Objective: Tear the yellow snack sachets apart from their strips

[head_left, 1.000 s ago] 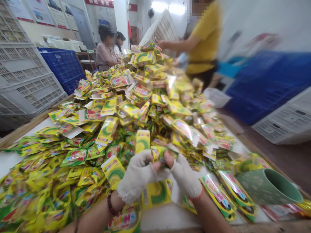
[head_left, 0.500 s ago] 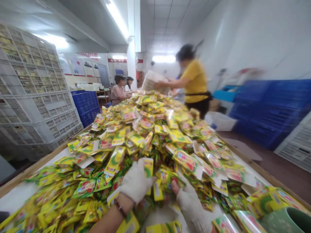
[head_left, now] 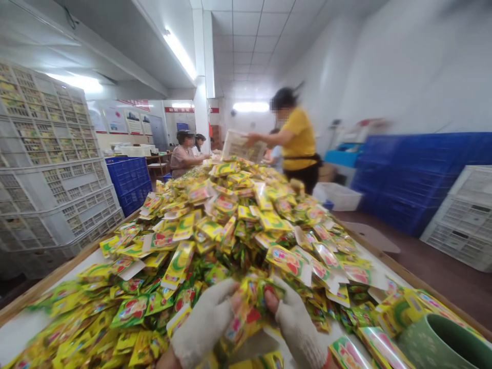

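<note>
My left hand, in a white glove with bare fingertips, is closed at the lower middle on blurred small yellow packets. Facing it, my right hand wears a matching glove, its thumb pressed on a cluster of yellow-green packets. Motion blur hides the exact number held. Around both hands spreads a large heap of small sachets and flat yellow cartons, many with open white flaps. More cartons lie just right of my right hand.
A green flowered cup stands at the lower right. Wooden edging borders the white table. White crates are stacked left, blue crates right. Across the heap, a person in yellow holds a white crate; others sit farther back.
My left hand has come down and back from the heap, nearer my right hand. The packets between my hands have shifted. The view has tilted up slightly.
</note>
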